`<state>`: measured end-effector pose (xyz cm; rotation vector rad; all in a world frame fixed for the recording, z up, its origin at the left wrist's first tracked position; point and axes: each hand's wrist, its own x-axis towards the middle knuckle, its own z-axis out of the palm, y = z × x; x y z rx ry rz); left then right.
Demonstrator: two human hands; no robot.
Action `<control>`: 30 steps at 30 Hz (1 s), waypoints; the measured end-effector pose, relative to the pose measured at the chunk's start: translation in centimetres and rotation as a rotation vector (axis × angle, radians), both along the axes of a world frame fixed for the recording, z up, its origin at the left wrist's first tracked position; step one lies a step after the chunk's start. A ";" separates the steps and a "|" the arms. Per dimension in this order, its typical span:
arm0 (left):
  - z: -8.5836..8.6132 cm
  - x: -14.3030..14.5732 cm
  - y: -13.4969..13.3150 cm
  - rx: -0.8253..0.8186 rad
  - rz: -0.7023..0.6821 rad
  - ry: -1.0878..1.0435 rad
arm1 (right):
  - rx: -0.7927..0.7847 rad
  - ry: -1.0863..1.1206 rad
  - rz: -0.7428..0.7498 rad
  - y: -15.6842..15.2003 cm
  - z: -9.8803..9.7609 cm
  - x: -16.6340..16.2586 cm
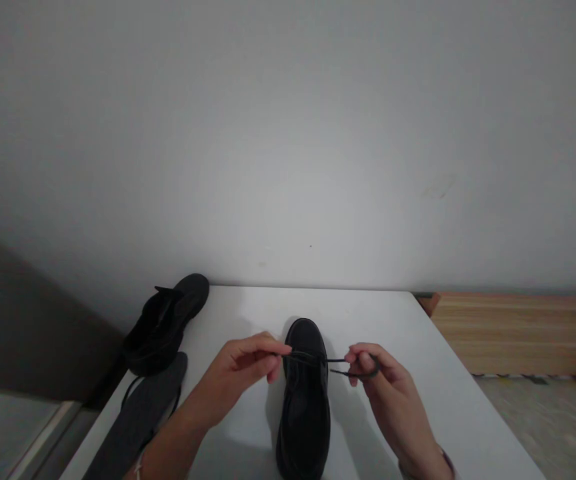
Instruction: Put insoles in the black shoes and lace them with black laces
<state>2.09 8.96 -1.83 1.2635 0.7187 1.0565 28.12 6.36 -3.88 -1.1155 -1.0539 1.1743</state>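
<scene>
A black shoe (304,407) stands on the white table (418,373), toe pointing away from me. My left hand (241,370) pinches one end of its black lace (313,361) at the shoe's left side. My right hand (381,380) is closed on the other end of the lace, which loops around its fingers to the right of the shoe. The lace runs taut across the top of the shoe between both hands.
A second black shoe (165,325) lies at the table's far left corner. A dark insole (138,420) and a loose lace lie along the left edge. A plain wall rises behind the table. A wooden surface (518,330) sits to the right.
</scene>
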 end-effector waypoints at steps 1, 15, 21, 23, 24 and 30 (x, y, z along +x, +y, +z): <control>-0.2 -0.5 0.3 -0.021 0.084 -0.034 | -0.009 0.091 -0.049 0.1 -0.3 0.6; -4.0 -4.4 2.9 -0.228 0.716 -0.428 | -0.112 0.566 -0.353 0.9 -2.7 5.8; -3.4 -4.6 3.1 -0.203 0.655 -0.433 | -0.064 0.561 -0.294 0.8 -2.0 5.0; -3.1 -4.6 3.0 -0.175 0.614 -0.382 | -0.049 0.477 -0.229 0.6 -1.8 4.9; -2.9 -4.5 2.8 -0.169 0.594 -0.354 | -0.043 0.409 -0.195 0.5 -1.8 4.8; -2.7 -2.7 1.4 0.236 0.279 0.462 | 0.055 -0.385 -0.030 0.4 -2.8 3.7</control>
